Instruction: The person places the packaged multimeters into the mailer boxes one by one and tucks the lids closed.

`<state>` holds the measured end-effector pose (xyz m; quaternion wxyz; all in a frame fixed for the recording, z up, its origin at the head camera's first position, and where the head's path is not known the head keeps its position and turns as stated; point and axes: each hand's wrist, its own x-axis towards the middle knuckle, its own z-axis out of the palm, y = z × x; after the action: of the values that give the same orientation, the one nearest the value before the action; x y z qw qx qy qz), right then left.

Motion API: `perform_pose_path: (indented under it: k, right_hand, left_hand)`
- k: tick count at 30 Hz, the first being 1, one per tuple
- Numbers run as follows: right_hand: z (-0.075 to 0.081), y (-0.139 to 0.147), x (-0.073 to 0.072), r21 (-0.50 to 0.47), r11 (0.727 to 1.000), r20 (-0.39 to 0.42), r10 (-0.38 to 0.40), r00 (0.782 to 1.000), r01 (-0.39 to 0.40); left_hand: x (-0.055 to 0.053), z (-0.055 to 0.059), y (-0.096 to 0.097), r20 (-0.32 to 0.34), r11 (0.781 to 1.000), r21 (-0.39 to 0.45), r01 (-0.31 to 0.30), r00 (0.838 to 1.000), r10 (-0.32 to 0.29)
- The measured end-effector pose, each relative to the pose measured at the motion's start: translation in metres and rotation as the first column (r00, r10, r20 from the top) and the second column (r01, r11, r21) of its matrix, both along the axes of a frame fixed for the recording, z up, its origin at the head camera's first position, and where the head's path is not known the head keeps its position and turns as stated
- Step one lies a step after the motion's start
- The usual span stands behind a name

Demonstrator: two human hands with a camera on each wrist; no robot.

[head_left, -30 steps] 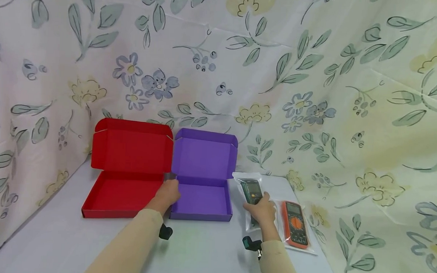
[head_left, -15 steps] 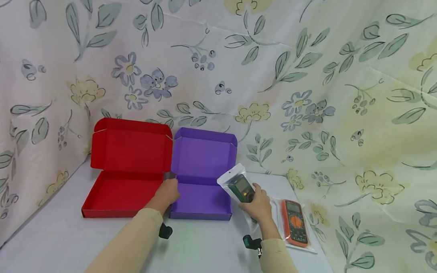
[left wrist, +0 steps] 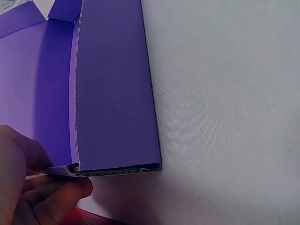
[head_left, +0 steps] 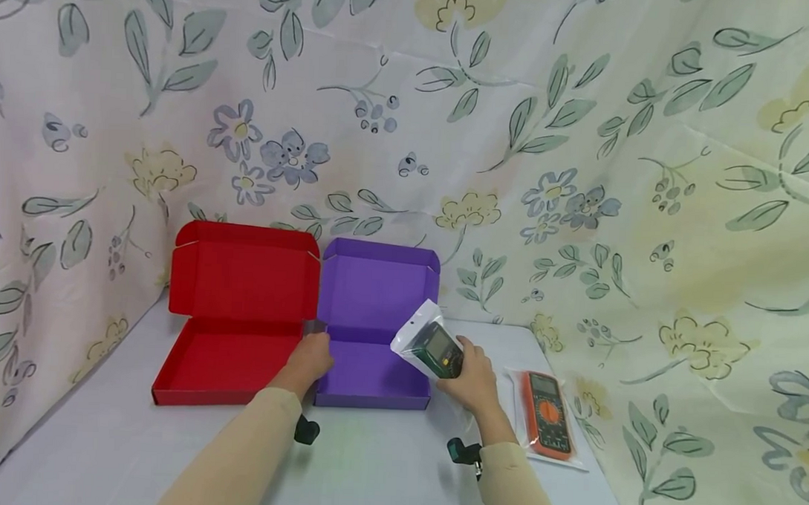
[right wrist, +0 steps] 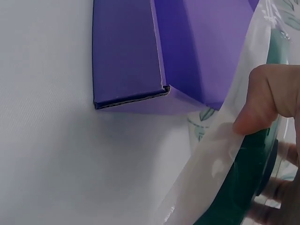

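Note:
My right hand (head_left: 474,380) grips a dark green multimeter (head_left: 440,350) in a clear plastic bag (head_left: 411,333), raised above the table at the right side of an open purple box (head_left: 372,401). In the right wrist view the thumb (right wrist: 258,110) presses one face of the bagged green multimeter (right wrist: 246,173), with the fingers behind it. My left hand (head_left: 311,361) pinches the left wall of the purple box; the left wrist view shows thumb and fingers (left wrist: 65,194) on either side of that wall (left wrist: 58,170). The inside of the purple box holds nothing that I can see.
An open red box (head_left: 205,398) stands left of the purple one. An orange multimeter (head_left: 547,415) in a clear bag lies at the right on the white table (head_left: 370,467). Flowered cloth (head_left: 409,134) hangs behind and at the sides.
My right hand has lifted the bagged green multimeter off the table and moved it left, tilting its top toward the purple box. The left hand has stayed on the box wall.

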<state>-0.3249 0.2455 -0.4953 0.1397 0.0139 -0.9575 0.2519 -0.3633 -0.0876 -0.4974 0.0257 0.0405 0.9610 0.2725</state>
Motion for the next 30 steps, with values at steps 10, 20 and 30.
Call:
perform_pose_path:
  k: [10,20,30]
  right_hand:
    - [0.003,-0.013,-0.006,0.132,0.989,-0.034,0.075,0.997,-0.07]
    - [0.011,-0.035,-0.011,0.262,0.951,-0.032,0.176,0.984,-0.162]
    - [0.012,-0.052,-0.019,0.326,0.915,-0.013,0.254,0.967,-0.236]
  left_hand:
    - [-0.006,-0.003,-0.001,0.002,1.0,-0.015,0.017,1.0,-0.017]
    - [-0.011,-0.003,-0.002,-0.02,0.998,-0.039,0.041,0.999,-0.042]
    - [-0.006,0.004,-0.003,-0.02,0.999,-0.018,0.035,0.999,-0.035]
